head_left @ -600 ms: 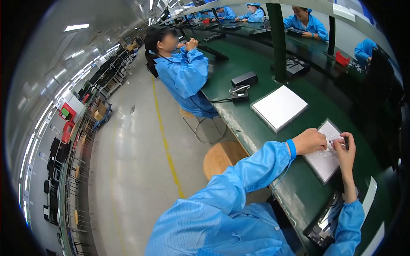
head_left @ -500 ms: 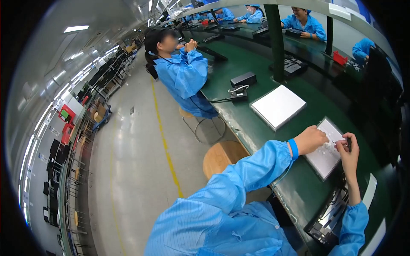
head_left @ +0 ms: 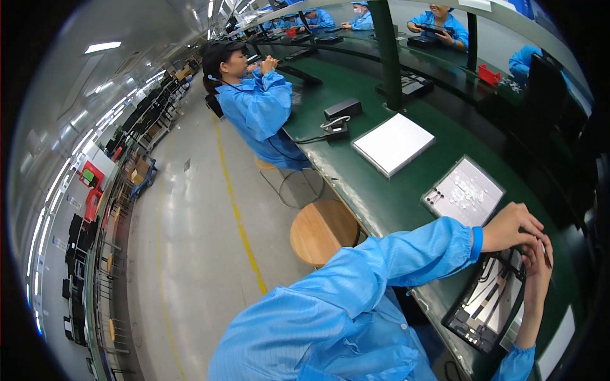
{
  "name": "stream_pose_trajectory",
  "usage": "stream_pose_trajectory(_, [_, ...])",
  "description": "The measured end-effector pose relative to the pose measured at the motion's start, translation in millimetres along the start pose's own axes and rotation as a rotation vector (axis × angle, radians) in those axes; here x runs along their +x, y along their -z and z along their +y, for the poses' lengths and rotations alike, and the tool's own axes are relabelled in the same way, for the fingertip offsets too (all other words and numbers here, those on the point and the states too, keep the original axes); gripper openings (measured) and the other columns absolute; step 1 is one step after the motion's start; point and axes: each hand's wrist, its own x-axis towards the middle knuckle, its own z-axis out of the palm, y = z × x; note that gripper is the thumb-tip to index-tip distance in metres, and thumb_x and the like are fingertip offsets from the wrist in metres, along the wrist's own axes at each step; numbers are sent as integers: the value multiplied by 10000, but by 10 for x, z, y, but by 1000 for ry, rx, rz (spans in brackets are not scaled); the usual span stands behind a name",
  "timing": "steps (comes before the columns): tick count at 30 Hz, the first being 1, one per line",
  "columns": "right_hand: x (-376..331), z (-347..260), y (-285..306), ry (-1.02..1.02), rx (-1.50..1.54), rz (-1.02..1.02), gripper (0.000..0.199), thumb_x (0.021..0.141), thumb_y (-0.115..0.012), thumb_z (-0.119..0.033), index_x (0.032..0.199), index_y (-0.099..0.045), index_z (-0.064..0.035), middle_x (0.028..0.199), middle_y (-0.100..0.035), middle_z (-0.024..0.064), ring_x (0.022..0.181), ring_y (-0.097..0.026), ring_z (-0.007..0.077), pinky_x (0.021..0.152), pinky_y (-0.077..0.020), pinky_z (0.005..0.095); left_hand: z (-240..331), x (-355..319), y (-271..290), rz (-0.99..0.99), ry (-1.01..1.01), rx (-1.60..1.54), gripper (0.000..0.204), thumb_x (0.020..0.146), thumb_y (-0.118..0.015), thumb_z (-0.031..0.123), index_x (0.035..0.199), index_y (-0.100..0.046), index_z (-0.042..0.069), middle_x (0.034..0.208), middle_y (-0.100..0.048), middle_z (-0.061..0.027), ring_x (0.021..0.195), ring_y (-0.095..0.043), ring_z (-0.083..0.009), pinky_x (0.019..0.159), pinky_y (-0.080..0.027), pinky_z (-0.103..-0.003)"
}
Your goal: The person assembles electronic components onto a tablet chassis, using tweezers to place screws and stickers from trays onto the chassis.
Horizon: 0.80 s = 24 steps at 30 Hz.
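Right hand (head_left: 539, 272): fingers grasping dark tool (head_left: 548, 256). Left hand (head_left: 510, 227): fingers bent, right up at right's fingertips, can't tell if gripping. Device (head_left: 490, 300) open, below fingers, bodyward. White bits (head_left: 469, 192) on panel (head_left: 450, 207), left beyond fingers.

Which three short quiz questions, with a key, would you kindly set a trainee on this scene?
1. Multiple choice: the left hand and right hand are nearest to which of these?
A. red bin
B. device
C. yellow line

2. True or false: the white pieces lie on a stool.

3. Short answer: what colour is the band on the left wrist?

Key
1. B.
2. False: they lie on the pale slab.
3. Blue.
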Motion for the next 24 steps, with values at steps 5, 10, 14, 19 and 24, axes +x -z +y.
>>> stream_pose_trajectory(5, [-270, 187, 462, -16, 119, 16, 387, 1004, -592, -155, 1368, -508, -53, 1112, -661, 35, 982, -637, 87, 856, -494, 215, -34, -82, -351, -202, 90, -207, 273, 802, -759, 194, 1061, -773, 109, 1119, -729, -95, 1018, -644, -285, 949, -479, -401])
stream_pose_trajectory(10, [-378, 448, 1065, -19, 93, 137, 475, 978, -639, -159, 1410, -474, -51, 1214, -613, 43, 1050, -602, 94, 907, -458, 234, -198, -179, -719, -221, -35, -82, 223, 776, -762, 192, 991, -777, 132, 1040, -729, -43, 960, -632, -260, 924, -457, -397])
stream_pose_trajectory(14, [-532, 262, 820, -10, -1, 277, 560, 953, -656, -129, 1456, -422, -47, 1172, -641, 68, 1015, -619, 104, 901, -466, 246, -269, -151, -715, -120, -309, 238, 141, 728, -782, 236, 822, -725, 148, 916, -679, -25, 893, -619, -251, 794, -457, -392])
stream_pose_trajectory(19, [-492, -9, 328, 33, -29, 218, 453, 894, -708, -70, 1282, -483, -9, 1009, -678, 102, 891, -611, 139, 824, -478, 275, -158, -77, -517, -186, -231, 260, 97, 770, -778, 152, 841, -740, 99, 966, -703, -43, 878, -657, -250, 770, -494, -374])
stream_pose_trajectory(24, [-541, -10, 504, 63, 27, 132, 299, 911, -692, -88, 1152, -517, -64, 939, -680, 51, 821, -602, 109, 773, -481, 253, -140, -36, -691, -176, -236, 263, 103, 728, -788, 125, 826, -759, 109, 1007, -701, -30, 852, -665, -236, 736, -510, -349])
